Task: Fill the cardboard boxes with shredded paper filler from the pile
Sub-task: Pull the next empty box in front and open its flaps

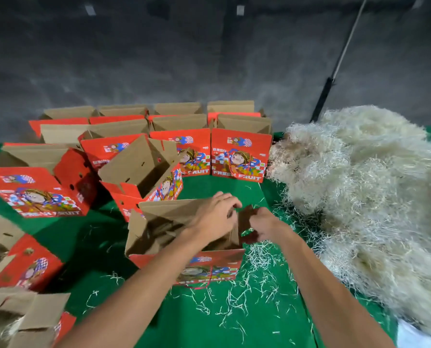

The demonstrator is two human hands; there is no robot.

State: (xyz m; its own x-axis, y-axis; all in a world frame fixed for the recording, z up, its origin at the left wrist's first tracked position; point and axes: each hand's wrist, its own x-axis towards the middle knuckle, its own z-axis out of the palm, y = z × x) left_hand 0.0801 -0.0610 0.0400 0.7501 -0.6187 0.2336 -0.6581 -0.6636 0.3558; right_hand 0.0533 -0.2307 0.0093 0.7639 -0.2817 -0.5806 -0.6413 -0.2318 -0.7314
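A red printed cardboard box [159, 237] stands open in front of me on the green table; its inside looks empty. My left hand [215, 217] reaches over the box and pinches its right-hand flap [244, 222] near the top. My right hand [264, 226] grips the same flap from the outside, fingers curled around its edge. A large pile of pale shredded paper filler [365, 197] lies to the right, apart from both hands.
Several more red open boxes stand behind [240, 154] and to the left [33, 189], one tilted [144, 172]. Boxes at lower left [21, 262] hold some filler. Loose shreds [254, 285] litter the green cloth [184, 322]. A dark wall and a slanting pole [334, 71] lie behind.
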